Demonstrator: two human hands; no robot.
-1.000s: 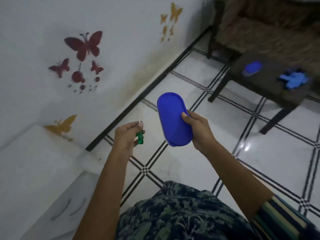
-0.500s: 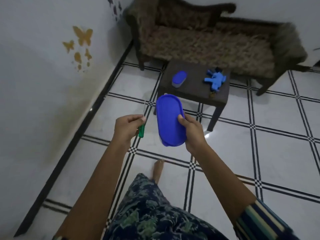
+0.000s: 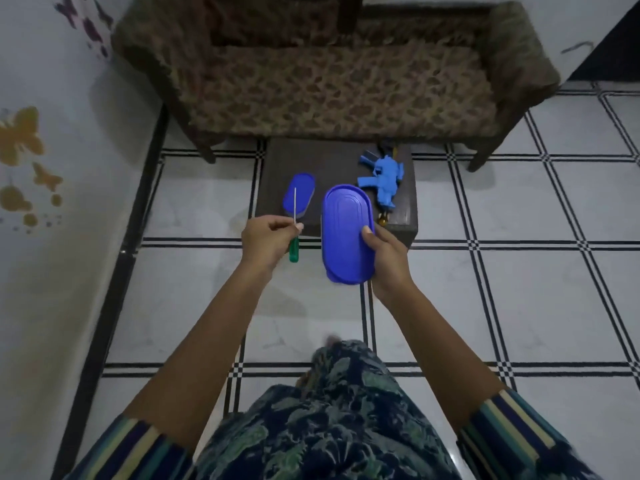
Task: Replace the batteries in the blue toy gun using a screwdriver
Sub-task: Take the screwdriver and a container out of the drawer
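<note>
Head view, nearest first: at 6 o'clock I see a dark leaf-print garment (image 3: 329,427) and striped sleeves (image 3: 519,434) on both forearms. The left hand (image 3: 268,237), at about 11 o'clock from frame centre, is curled round a screwdriver (image 3: 294,249). Its green handle sticks out below the fist and the thin metal shaft points up toward 12. Just beside it, at 3 o'clock of that hand, the right hand (image 3: 386,258) grips a blue oval box (image 3: 346,237) by its right edge, thumb on the lid, long axis running 12 to 6. Both are held above the tiled floor (image 3: 519,289). Beyond them a low dark worktop (image 3: 336,161) carries a smaller blue oval box (image 3: 304,192) on its 9 o'clock side. The blue toy gun (image 3: 384,181) lies on its 3 o'clock side, well apart from both hands. A patterned sofa (image 3: 329,81) stands behind at 12 o'clock, and a wall (image 3: 52,271) with butterfly stickers (image 3: 20,136) runs along 9.
</note>
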